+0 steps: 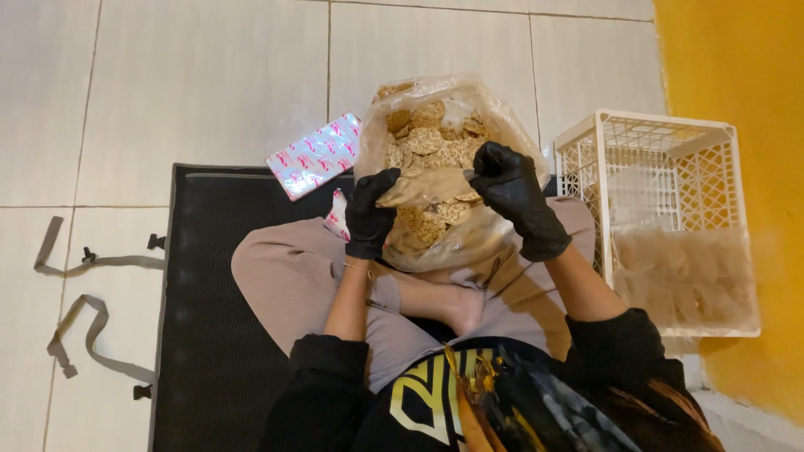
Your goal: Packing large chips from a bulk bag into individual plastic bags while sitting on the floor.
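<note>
Left hand: the left hand [369,213], in a black glove, was pinched shut on the left end of a small clear packet [427,187] of flat crackers.
Right hand: the right hand [511,191], also gloved in black, was clamped on the packet's right end.
Packet: it was held level between both hands, just above the mouth of the big bag and over the person's lap.
Big bag: a large clear plastic bag [444,159] of round brown crackers stood open at the far edge of the black mat [209,335], leaning against the crossed legs.
Crate: a white lattice crate [662,218] sat off the mat's right edge, beside the yellow wall [737,84], with filled clear packets [687,276] in its near part.
Wrapper stack: a pink-and-white patterned flat pack [314,156] lay at the mat's far edge, left of the bag.
Straps: grey straps [84,310] lay on the tiled floor off the mat's left edge.
</note>
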